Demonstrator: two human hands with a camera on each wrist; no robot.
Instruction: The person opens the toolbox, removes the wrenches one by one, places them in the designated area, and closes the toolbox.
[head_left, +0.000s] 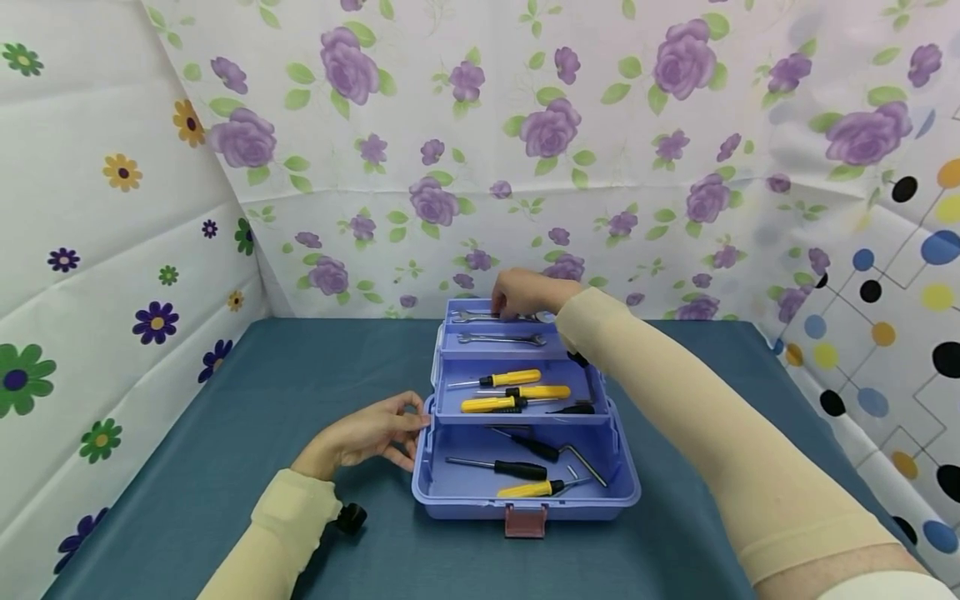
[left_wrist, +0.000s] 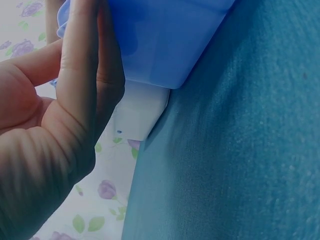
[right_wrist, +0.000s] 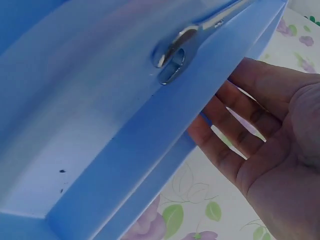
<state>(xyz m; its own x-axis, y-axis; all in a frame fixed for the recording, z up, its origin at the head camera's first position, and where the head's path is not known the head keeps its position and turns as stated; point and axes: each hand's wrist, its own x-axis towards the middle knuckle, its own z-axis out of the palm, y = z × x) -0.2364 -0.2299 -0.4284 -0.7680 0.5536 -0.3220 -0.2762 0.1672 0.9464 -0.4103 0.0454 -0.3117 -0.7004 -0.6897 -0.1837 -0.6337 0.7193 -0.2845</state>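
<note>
A blue-purple toolbox [head_left: 450, 500] stands open, its stepped trays raised toward the back. My right hand [head_left: 525, 292] reaches over the uppermost tray and grips its far wall. In the right wrist view, the fingers [right_wrist: 225, 155] go behind that wall, their tips hidden. Near this hand lies an open-ended wrench [right_wrist: 175, 55]; a second wrench [head_left: 502, 339] is one step lower. At the box's left side, my left hand [head_left: 378, 433] holds the rim between thumb and fingers. The left wrist view shows its long fingers [left_wrist: 77, 65] fairly straight along the outer wall.
Yellow-handled screwdrivers [head_left: 517, 377] fill the middle tray. The bottom compartment holds black-handled screwdrivers [head_left: 521, 471], a hex key [head_left: 588, 467] and another yellow-handled tool [head_left: 525, 489]. A pinkish latch [head_left: 525, 522] hangs at the front. Flowered cloth [head_left: 450, 167] rises behind the teal table [head_left: 337, 358].
</note>
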